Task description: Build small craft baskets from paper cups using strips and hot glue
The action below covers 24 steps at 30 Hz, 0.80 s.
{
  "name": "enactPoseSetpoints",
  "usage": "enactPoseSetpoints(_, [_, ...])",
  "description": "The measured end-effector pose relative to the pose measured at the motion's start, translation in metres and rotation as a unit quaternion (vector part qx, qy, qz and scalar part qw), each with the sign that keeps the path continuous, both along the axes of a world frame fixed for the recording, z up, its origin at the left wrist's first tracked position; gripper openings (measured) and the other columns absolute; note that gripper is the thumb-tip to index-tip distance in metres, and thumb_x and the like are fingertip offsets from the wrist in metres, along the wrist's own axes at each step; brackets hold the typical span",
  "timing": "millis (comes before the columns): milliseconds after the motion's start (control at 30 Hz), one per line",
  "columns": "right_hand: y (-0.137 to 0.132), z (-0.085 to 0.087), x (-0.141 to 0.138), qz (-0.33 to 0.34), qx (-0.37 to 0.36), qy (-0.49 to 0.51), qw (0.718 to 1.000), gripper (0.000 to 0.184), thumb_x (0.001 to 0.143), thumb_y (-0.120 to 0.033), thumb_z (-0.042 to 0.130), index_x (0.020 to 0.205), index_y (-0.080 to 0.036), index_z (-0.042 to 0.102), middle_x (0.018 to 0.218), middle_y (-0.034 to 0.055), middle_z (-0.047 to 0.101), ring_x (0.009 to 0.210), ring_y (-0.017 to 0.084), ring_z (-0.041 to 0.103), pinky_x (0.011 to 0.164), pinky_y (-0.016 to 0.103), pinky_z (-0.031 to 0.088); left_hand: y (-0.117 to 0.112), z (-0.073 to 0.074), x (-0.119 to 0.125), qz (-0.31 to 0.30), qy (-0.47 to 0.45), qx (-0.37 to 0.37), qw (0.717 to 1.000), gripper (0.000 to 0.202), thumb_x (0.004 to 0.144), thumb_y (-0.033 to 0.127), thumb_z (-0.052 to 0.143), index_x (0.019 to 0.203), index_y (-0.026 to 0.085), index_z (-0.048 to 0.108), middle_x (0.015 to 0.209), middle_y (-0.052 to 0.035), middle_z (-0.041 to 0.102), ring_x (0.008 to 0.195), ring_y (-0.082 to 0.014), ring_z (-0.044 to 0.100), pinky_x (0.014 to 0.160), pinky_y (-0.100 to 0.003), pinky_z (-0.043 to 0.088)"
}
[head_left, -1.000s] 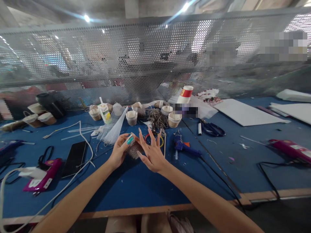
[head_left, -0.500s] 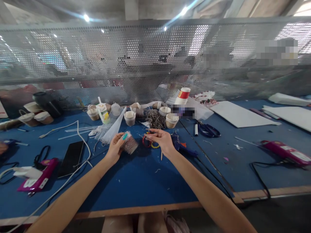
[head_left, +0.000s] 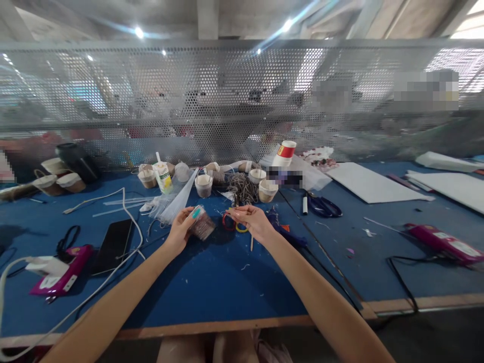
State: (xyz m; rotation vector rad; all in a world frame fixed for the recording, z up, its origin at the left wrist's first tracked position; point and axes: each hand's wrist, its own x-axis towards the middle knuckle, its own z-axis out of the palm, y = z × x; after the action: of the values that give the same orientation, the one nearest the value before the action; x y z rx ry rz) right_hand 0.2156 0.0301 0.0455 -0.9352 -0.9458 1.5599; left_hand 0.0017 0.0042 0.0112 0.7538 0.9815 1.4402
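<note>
My left hand (head_left: 180, 233) is closed on the edge of a small brown, ribbed, roughly square piece (head_left: 204, 226) with a clear-looking edge, held tilted above the blue table. A turquoise spot shows at its upper corner by my fingers. To the right, my right hand (head_left: 252, 220) is in a pinch, thumb against fingertips; whatever lies between them is too small to make out. Just below those fingertips are a red ring (head_left: 227, 222) and a yellow ring (head_left: 241, 228), partly covered by the hand. A thin wooden stick (head_left: 251, 243) lies under the right palm.
Behind my hands stand several paper cups (head_left: 204, 185), a drink cup with a straw (head_left: 163, 177) and a heap of grey-brown cord (head_left: 243, 189). A phone (head_left: 112, 247), white cable (head_left: 132, 218) and purple power box (head_left: 64, 275) lie left. Blue-handled scissors (head_left: 324, 206) and white boards (head_left: 378, 182) lie right.
My right hand's fingers have drawn closer together into a pinch and sit slightly lower. The left hand keeps its hold on the brown piece, and the whole view has shifted a little.
</note>
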Motion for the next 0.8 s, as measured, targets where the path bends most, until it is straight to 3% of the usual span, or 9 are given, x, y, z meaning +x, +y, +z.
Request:
enactPoseSetpoints(200, [-0.0013, 0.0011, 0.0005, 0.020, -0.008, 0.000, 1.000, 0.032, 0.039, -0.023, 0.085, 0.054, -0.015, 0.058, 0.054, 0.0006, 0.065, 0.055, 0.014, 0.065, 0.054, 0.021, 0.054, -0.0001, -0.0003, -0.0005, -0.002, 0.001, 0.006, 1.000, 0.047, 0.051, 0.036, 0.078, 0.090, 0.019, 0.057, 0.078, 0.0016, 0.060, 0.061, -0.0092, 0.056, 0.046, -0.016, 0.042])
enactPoseSetpoints(400, [0.0010, 0.0010, 0.0056, 0.029, 0.020, 0.018, 0.999, 0.036, 0.052, -0.043, 0.078, 0.045, -0.016, 0.055, 0.036, -0.0044, 0.050, 0.031, 0.006, 0.045, 0.044, 0.023, 0.052, -0.0005, -0.0006, 0.0001, -0.009, 0.010, 0.005, 1.000, 0.044, 0.051, 0.037, 0.077, 0.086, 0.019, 0.059, 0.077, 0.0016, 0.061, 0.059, -0.0090, 0.055, 0.046, -0.016, 0.040])
enactPoseSetpoints(500, [0.0047, -0.0004, 0.0063, 0.009, 0.030, 0.025, 0.999, 0.026, 0.053, -0.036, 0.079, 0.059, -0.015, 0.065, 0.046, -0.0017, 0.060, 0.042, 0.009, 0.056, 0.053, 0.023, 0.054, -0.0007, -0.0016, 0.0000, -0.013, 0.016, 0.003, 1.000, 0.045, 0.051, 0.039, 0.077, 0.086, 0.019, 0.058, 0.075, 0.0022, 0.061, 0.057, -0.0082, 0.054, 0.045, -0.016, 0.039])
enactPoseSetpoints(600, [0.0070, -0.0002, 0.0066, 0.015, 0.020, 0.018, 1.000, 0.022, 0.055, -0.022, 0.079, 0.074, -0.016, 0.070, 0.072, 0.0030, 0.071, 0.066, 0.013, 0.066, 0.066, 0.022, 0.055, -0.0005, -0.0029, -0.0008, -0.020, 0.016, 0.001, 1.000, 0.045, 0.051, 0.039, 0.077, 0.087, 0.019, 0.058, 0.074, 0.0029, 0.060, 0.056, -0.0078, 0.054, 0.045, -0.016, 0.039])
enactPoseSetpoints(800, [0.0065, 0.0023, 0.0096, 0.066, 0.011, 0.024, 0.997, 0.033, 0.060, -0.009, 0.072, 0.091, -0.022, 0.069, 0.102, 0.0010, 0.068, 0.083, 0.013, 0.066, 0.069, 0.020, 0.055, 0.0008, -0.0033, -0.0012, -0.023, 0.021, 0.004, 1.000, 0.046, 0.050, 0.040, 0.077, 0.086, 0.018, 0.058, 0.073, 0.0022, 0.060, 0.056, -0.0087, 0.054, 0.045, -0.017, 0.040])
